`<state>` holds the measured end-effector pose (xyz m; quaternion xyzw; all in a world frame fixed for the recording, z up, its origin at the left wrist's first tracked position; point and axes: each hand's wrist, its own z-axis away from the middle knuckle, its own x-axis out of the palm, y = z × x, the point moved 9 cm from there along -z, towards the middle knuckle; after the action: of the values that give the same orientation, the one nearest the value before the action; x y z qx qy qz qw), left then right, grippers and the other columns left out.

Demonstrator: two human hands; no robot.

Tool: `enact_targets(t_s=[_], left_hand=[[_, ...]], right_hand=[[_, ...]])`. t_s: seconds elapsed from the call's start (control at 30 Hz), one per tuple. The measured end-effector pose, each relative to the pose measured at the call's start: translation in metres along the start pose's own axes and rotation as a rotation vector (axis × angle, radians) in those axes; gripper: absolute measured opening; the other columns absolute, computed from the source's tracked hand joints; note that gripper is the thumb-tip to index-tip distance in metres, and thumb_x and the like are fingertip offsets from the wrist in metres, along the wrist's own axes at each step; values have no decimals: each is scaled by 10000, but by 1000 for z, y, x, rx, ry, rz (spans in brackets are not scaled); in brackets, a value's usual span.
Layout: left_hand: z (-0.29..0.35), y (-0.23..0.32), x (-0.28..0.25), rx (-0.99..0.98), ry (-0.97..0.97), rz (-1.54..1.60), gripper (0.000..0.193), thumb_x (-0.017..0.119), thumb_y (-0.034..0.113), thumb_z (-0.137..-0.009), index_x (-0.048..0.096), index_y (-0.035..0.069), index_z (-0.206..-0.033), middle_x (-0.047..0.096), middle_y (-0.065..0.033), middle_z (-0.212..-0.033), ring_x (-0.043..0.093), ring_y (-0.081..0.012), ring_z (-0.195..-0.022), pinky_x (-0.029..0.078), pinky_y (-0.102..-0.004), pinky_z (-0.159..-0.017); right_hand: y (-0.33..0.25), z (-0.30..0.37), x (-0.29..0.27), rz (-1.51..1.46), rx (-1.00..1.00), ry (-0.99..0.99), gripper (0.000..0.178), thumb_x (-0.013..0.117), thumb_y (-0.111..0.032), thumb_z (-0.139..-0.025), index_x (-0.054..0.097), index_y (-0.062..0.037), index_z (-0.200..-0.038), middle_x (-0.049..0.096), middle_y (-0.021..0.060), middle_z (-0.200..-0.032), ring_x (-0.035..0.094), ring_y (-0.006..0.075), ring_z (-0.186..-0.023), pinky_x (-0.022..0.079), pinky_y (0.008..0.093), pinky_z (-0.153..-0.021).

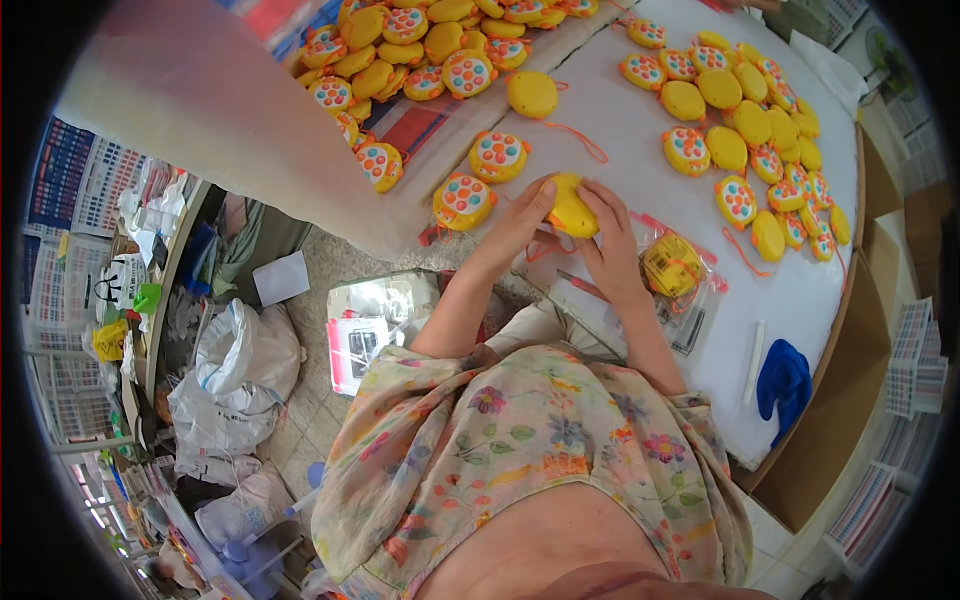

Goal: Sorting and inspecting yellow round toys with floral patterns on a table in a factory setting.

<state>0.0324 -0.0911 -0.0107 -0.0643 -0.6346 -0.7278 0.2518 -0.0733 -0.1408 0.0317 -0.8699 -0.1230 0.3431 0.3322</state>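
White tabletop (640,140) fills the upper right of the head view, with cluttered floor and stuffed white sacks (235,385) off to the left of the hands. I log both hands meeting at the table's near edge on one yellow toy (573,205), a rounded, glossy plastic shell shown back side up.

Left hand (520,225): fingers curled round the toy's left rim, thumb side hidden, closed on it. Right hand (610,245): fingers spread over the toy's right and lower edge, also gripping. I cannot tell whether either hand pinches the cord.

Just right of the right hand lies a clear plastic bag (675,270) with a yellow toy and orange cord inside. Just left of the left hand sits a face-up toy (463,198), a white dial with coloured dots. More such toys lie heaped beyond the hands (430,45) and spread to the far right (750,130). A blue cloth (785,380) and a white pen (753,360) lie well right of the forearm.

Judgement: the shell looks slick, so a firm two-sided hold at the rim seems best, keeping the loose cord gathered before it nears the bag mouth.
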Motion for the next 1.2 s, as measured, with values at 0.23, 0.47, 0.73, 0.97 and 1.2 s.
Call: enact_targets(t_s=[0.23,0.47,0.73,0.97,1.2], left_hand=[[-7,9,-19,252,59,-330,410,435,309,-976,484,20,-1263,581,-49,-1092,575,-117,-947,495,-244,-787],[8,25,16,314,1,-398,608,664,157,-836,373,51,-1359,533,-65,-1176,537,-122,-1033,480,-259,-853],[3,16,16,327,6,-258,690,705,149,-796,340,65,-1376,518,-75,-1200,528,-134,-1058,454,-279,-908],[1,13,2,350,95,-105,390,567,130,-901,466,22,-1262,560,-69,-1148,542,-117,-1028,458,-245,-869],[-3,10,-1,264,72,-82,405,556,174,-913,452,26,-1276,555,-80,-1149,554,-110,-1002,458,-239,-855]], right_hand=[[41,13,18,-829,572,9,359,478,-177,-942,437,-27,-1266,540,86,-1162,597,178,-968,559,303,-716],[50,15,17,-971,649,83,383,436,-207,-957,400,-54,-1307,520,87,-1199,576,181,-1014,575,318,-669],[46,15,20,-1034,675,35,387,454,-231,-957,412,-70,-1306,508,94,-1211,549,171,-1055,541,301,-772],[37,12,25,-1119,562,-28,473,451,-264,-963,332,-86,-1385,471,90,-1264,526,174,-1091,514,322,-840],[56,14,22,-719,551,-218,496,454,-141,-957,276,-95,-1417,421,105,-1327,496,218,-1157,517,365,-862]])
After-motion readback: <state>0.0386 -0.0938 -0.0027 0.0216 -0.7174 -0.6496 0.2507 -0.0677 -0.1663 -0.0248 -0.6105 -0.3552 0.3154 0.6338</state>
